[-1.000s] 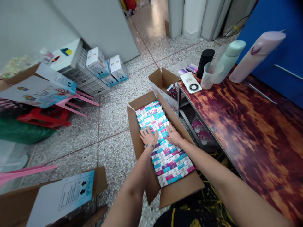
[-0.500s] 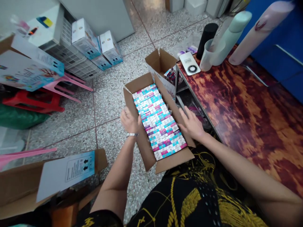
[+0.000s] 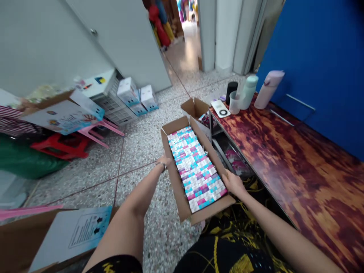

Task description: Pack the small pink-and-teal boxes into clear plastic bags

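Change: my palms have left the rows of small packets [image 3: 196, 167] and moved out to the flanks of the cardboard box [image 3: 184, 206].
Left hand [image 3: 164, 162]: fingers clamped on the left wall.
Right hand [image 3: 233, 182]: fingers clamped on the right flap.
Box: open on the speckled floor [image 3: 136, 151], just beside the low table [image 3: 284, 151].
Meaning: pressing looks done; I seem set to lift or shift it.

On my right the dark red surface [image 3: 287, 159] carries, at its far corner, a black cylinder [image 3: 231, 90], a clear cup [image 3: 234, 103], a pale green bottle [image 3: 249, 90], a pink flask [image 3: 269, 88] and a flat white device [image 3: 222, 109]. The speckled floor [image 3: 142, 140] bears red [image 3: 61, 146] and pink stools [image 3: 98, 131] at its left edge.
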